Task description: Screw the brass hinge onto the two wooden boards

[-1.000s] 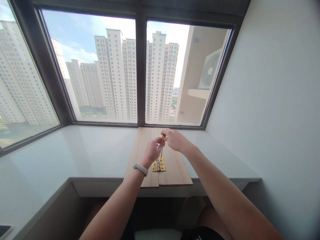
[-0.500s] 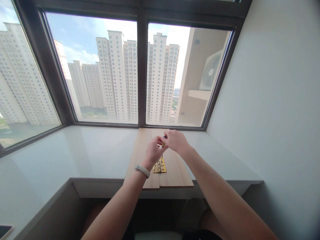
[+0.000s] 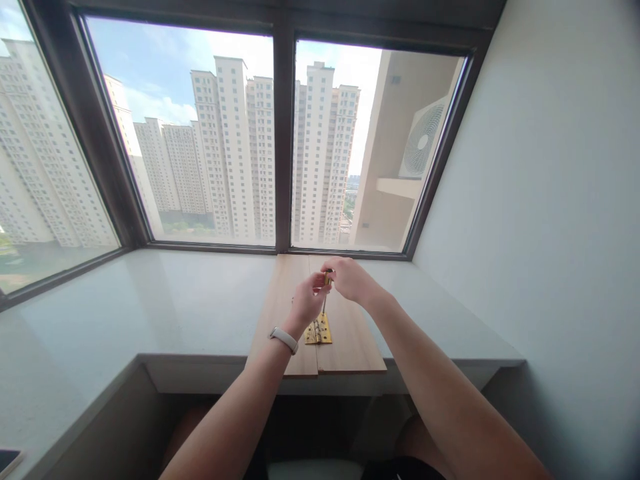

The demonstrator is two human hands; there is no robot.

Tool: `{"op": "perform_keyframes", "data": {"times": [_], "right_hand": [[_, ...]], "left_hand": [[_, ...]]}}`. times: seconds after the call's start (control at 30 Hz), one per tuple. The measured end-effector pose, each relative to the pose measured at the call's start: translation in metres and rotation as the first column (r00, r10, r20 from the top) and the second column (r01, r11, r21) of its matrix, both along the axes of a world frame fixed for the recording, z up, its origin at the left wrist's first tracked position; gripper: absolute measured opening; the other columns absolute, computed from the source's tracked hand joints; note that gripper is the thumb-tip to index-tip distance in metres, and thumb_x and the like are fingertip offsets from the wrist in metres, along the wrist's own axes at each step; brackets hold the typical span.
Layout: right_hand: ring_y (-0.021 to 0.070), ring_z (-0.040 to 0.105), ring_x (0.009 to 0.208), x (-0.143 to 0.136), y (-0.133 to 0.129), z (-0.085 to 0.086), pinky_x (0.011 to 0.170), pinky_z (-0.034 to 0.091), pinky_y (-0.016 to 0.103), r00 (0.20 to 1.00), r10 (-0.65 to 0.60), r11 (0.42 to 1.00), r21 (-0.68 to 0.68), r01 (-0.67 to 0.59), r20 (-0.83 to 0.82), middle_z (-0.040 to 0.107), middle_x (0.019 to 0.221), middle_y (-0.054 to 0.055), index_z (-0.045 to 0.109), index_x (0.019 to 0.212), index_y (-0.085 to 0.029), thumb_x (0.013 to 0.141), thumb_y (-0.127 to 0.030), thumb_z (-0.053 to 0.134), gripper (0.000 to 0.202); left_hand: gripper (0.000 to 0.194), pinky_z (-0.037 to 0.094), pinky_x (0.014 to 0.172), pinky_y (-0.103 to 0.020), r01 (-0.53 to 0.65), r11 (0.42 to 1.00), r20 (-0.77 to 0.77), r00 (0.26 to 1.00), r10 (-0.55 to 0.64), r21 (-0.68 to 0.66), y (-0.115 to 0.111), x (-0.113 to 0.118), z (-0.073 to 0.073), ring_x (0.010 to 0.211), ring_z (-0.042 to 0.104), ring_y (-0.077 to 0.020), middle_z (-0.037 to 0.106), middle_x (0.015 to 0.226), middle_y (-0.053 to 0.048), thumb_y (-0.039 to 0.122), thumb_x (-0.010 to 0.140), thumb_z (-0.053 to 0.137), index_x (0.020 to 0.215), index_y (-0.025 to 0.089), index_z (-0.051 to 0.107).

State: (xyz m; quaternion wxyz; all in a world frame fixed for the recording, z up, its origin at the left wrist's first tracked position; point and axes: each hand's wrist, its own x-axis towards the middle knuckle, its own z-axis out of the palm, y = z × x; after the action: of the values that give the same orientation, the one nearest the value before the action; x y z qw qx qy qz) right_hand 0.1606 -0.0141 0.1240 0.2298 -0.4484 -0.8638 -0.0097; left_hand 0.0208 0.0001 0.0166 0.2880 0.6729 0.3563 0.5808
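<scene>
Work looked partway, my read; the hinge [image 3: 319, 331] lay flat over the seam between the left board [image 3: 287, 283] and the right board [image 3: 356, 343], with the screwdriver [image 3: 328, 278] tip at the hinge's 12 to 1 o'clock edge, shaft near upright; one spot looked in hand; dark dots elsewhere on the metal could have been bare holes or seated screws, too small to tell, so no count of done vs left; left hand [image 3: 307, 301], at 11 o'clock from the hinge, pinched the lower handle; right hand [image 3: 353, 280], at 1 o'clock, had its fingertips closed round the handle's top end; materials: hinge was shiny brass-coloured plate, roughly square, with a round barrel down the middle; driver was a stubby yellow-and-black handle on a thin straight shaft; boards were pale, smooth, long flat wood, near ends at 6 o'clock overhanging the sill [image 3: 200, 307] and slightly uneven; sill was white, hard, mildly glossy; window frame [image 3: 283, 147] at 12 was dark brown, square-edged; wristband [image 3: 283, 340], at 8, was pale and smooth.
</scene>
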Motion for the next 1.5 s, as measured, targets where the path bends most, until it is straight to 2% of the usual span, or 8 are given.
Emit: {"op": "perform_keyframes", "data": {"times": [0.2,0.5,0.6,0.7,0.8,1.0,1.27,1.5], "right_hand": [[0.0170,0.064,0.083,0.002,-0.002,0.002,0.075,0.041,0.025,0.993,-0.115,0.993,-0.004,0.115,0.006,0.072,0.088,0.005,0.073,0.086,-0.021,0.093,-0.024,0.056,0.019],[0.0198,0.063,0.076,-0.002,-0.005,0.000,0.065,0.038,0.028,0.950,-0.304,0.953,0.039,0.302,0.074,0.070,0.082,0.009,0.070,0.083,-0.018,0.093,-0.050,0.057,0.036],[0.0196,0.063,0.081,0.002,-0.004,-0.001,0.069,0.040,0.028,0.968,-0.251,0.967,0.038,0.250,0.021,0.071,0.093,0.009,0.071,0.094,-0.018,0.092,-0.045,0.060,0.029],[0.0167,0.064,0.091,0.010,-0.001,0.001,0.076,0.043,0.025,0.996,-0.072,0.997,-0.010,0.071,-0.056,0.070,0.111,0.006,0.068,0.114,-0.022,0.090,-0.026,0.062,0.025],[0.0157,0.064,0.091,0.014,0.003,0.001,0.078,0.043,0.025,0.998,0.015,0.998,-0.056,-0.019,-0.057,0.072,0.105,0.004,0.071,0.107,-0.022,0.088,-0.015,0.058,0.023],[0.0163,0.064,0.083,0.009,0.001,0.002,0.075,0.042,0.025,0.998,-0.055,0.997,-0.055,0.054,-0.019,0.072,0.090,0.005,0.072,0.089,-0.019,0.090,-0.019,0.057,0.015],[0.0187,0.063,0.078,-0.001,-0.006,0.001,0.067,0.038,0.027,0.956,-0.254,0.967,0.020,0.254,0.145,0.070,0.089,0.008,0.066,0.086,-0.020,0.098,-0.046,0.048,0.034],[0.0210,0.063,0.081,-0.006,-0.005,-0.006,0.069,0.038,0.028,0.933,-0.321,0.945,0.124,0.303,0.163,0.069,0.088,0.009,0.064,0.088,-0.020,0.100,-0.048,0.044,0.037]], "left_hand": [[0.040,0.059,0.074,-0.034,-0.091,0.996,-0.017,0.996,0.091,0.012,-0.007,-0.001,0.002,0.088,0.069,-0.0193,0.069,0.108,-0.009,0.038,0.079,0.076,0.112,0.021,0.060],[0.020,0.057,0.070,-0.031,-0.100,0.995,-0.079,0.992,0.101,0.019,-0.007,0.001,0.003,0.078,0.068,-0.0176,0.072,0.088,-0.005,0.036,0.084,0.071,0.095,0.020,0.064],[0.018,0.057,0.072,-0.032,-0.070,0.997,-0.084,0.994,0.072,0.019,-0.006,0.000,0.004,0.080,0.069,-0.0180,0.073,0.090,-0.005,0.033,0.087,0.067,0.101,0.021,0.065],[0.015,0.058,0.076,-0.033,-0.013,1.000,-0.100,0.995,0.013,-0.001,-0.004,-0.002,0.004,0.083,0.070,-0.0186,0.073,0.090,-0.005,0.029,0.088,0.065,0.100,0.021,0.066],[0.015,0.058,0.079,-0.034,0.047,0.999,-0.099,0.994,-0.049,-0.027,-0.004,-0.003,0.003,0.087,0.071,-0.0192,0.074,0.094,-0.006,0.026,0.090,0.062,0.103,0.021,0.067],[0.026,0.059,0.081,-0.036,0.050,0.998,-0.095,0.994,-0.054,-0.037,-0.010,-0.005,0.005,0.098,0.070,-0.0216,0.071,0.109,-0.008,0.030,0.088,0.067,0.112,0.022,0.064],[0.027,0.059,0.074,-0.035,-0.028,0.999,-0.122,0.992,0.025,-0.024,-0.009,-0.006,0.012,0.084,0.070,-0.0199,0.072,0.092,-0.006,0.035,0.081,0.074,0.101,0.019,0.064],[0.026,0.059,0.069,-0.033,-0.065,0.998,-0.100,0.993,0.064,-0.009,-0.007,-0.002,0.010,0.079,0.070,-0.0190,0.072,0.089,-0.005,0.031,0.079,0.076,0.100,0.020,0.065]]}}
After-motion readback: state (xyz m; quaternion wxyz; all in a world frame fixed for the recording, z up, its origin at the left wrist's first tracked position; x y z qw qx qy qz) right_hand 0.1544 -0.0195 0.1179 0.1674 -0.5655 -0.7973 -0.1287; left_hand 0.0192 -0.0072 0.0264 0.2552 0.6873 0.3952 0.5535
